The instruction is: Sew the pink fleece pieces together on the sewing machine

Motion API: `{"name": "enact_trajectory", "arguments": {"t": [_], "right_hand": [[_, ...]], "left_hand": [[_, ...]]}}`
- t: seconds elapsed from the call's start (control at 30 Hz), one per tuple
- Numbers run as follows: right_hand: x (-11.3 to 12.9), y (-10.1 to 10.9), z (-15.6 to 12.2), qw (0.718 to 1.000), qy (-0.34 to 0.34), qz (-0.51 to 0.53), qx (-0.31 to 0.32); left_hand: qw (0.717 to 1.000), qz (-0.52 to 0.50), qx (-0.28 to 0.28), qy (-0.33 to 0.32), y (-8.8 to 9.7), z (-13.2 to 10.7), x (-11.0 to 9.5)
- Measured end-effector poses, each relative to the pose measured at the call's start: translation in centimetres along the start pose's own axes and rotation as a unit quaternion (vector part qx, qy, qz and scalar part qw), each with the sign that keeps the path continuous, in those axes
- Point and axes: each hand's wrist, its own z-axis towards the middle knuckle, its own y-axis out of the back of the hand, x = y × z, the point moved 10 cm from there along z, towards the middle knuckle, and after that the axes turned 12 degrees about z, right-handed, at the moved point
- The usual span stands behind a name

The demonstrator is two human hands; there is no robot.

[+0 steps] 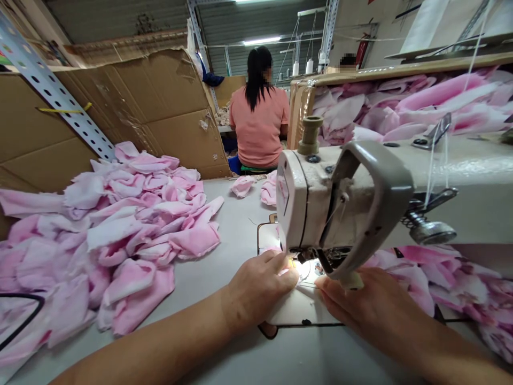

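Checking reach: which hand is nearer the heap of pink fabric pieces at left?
Left. The left hand sits right of the pink fabric heap; the right hand is farther right, below the beige sewing machine.

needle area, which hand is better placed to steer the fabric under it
Left, probably: the left hand lies flat, fingertips at the lit needle area, unobstructed. The right hand sits under the sewing machine's grey guard, partly blocked.

Brown cardboard sheets (160, 101) fill the upper left behind a perforated metal strut (52, 88). Tube lights (262, 40) glow at top centre; a grey table (236, 235) spreads below.
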Motion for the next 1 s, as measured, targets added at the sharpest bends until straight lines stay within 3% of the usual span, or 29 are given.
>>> {"name": "enact_trajectory", "arguments": {"t": [0.23,0.43,0.57,0.73,0.8,0.93,1.0], "right_hand": [[0.3,0.3,0.0,1.000,0.005,-0.013,-0.013],[0.3,0.3,0.0,1.000,-0.012,-0.021,-0.012],[0.1,0.0,0.1,0.999,-0.023,-0.043,-0.003],[1.0,-0.1,0.0,0.997,-0.004,-0.080,0.008],[1.3,0.1,0.1,0.997,0.000,-0.080,0.002],[1.4,0.1,0.2,0.997,0.002,-0.078,-0.007],[1.4,0.2,0.2,0.997,0.006,-0.078,-0.011]], "left_hand": [[0.995,0.020,-0.096,-0.005,1.8,-0.5,-0.2],[0.992,0.009,-0.121,-0.021,2.3,-1.2,0.0],[0.993,-0.025,-0.114,0.013,2.2,-1.3,1.1],[0.988,-0.020,-0.151,0.018,3.0,-1.4,1.2],[0.989,-0.012,-0.143,0.018,2.9,-1.3,1.2],[0.995,-0.056,-0.071,0.036,1.8,-1.0,1.6],[0.994,-0.082,-0.066,0.036,1.8,-0.9,1.6]]}}
